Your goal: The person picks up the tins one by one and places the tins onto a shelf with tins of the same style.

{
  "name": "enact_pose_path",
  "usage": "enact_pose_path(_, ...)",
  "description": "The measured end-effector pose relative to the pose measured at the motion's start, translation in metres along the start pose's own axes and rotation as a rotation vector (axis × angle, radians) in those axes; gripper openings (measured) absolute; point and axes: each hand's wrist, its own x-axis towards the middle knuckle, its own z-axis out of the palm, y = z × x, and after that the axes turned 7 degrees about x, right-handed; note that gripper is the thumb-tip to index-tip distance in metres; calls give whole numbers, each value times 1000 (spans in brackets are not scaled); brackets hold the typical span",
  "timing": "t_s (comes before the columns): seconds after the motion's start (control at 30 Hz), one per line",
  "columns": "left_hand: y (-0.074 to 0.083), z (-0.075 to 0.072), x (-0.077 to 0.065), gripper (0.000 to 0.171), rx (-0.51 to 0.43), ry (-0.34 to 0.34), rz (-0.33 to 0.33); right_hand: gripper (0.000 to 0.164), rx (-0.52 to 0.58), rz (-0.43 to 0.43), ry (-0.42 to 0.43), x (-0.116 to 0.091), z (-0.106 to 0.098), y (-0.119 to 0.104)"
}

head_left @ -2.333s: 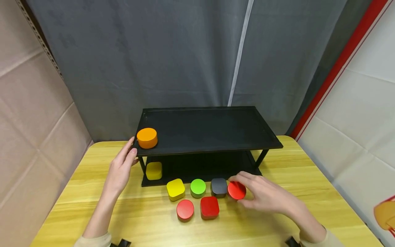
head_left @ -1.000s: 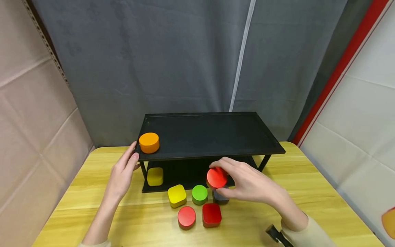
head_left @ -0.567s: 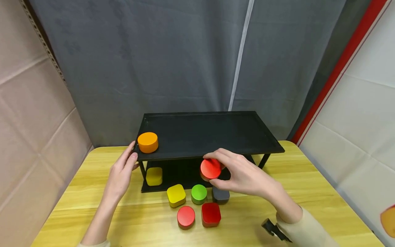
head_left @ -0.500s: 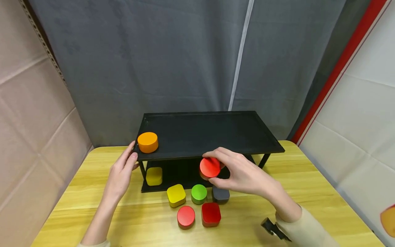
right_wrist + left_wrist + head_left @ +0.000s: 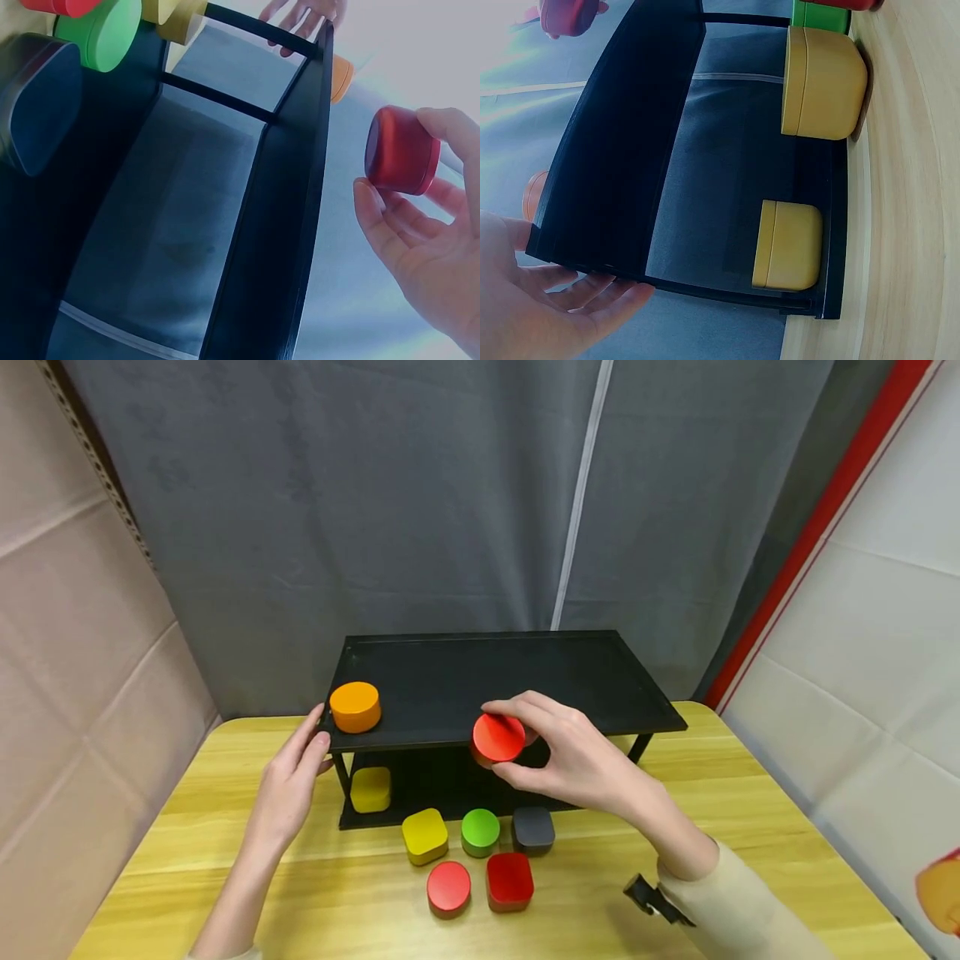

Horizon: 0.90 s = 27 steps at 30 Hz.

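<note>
My right hand (image 5: 566, 752) pinches a round red lidded tin (image 5: 498, 739) between thumb and fingers. It is held in the air, overlapping the front edge of the black two-tier rack (image 5: 480, 685) in the head view. At the rack's upper left corner, my left hand (image 5: 285, 785) grips the side edge; in the left wrist view, the fingers (image 5: 607, 296) curl along that edge. Close to it, a round orange tin (image 5: 356, 707) sits on the top tier. A square yellow tin (image 5: 371, 789) stands below on the lower tier's left end.
Before the rack stand a second square yellow tin (image 5: 425, 837), a round green tin (image 5: 480, 832) and a square dark grey tin (image 5: 533, 831). Nearer are another round red tin (image 5: 448, 889) and a square red tin (image 5: 510, 882). A grey curtain (image 5: 450, 493) hangs behind the wooden table (image 5: 180, 860).
My right hand has taken the round red tin from beside the dark grey tin, lifting it up and left to the top tier's front edge. My left hand stays at the rack's corner.
</note>
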Motion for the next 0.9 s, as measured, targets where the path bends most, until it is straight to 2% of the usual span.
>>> enact_pose_path(0.63,1,-2,-2,57,7,12,6,56,1,49,17,34,2,8)
enact_pose_path(0.9,0,-2,-3,58,14,10,-7,57,2,77,-17,49,3,9)
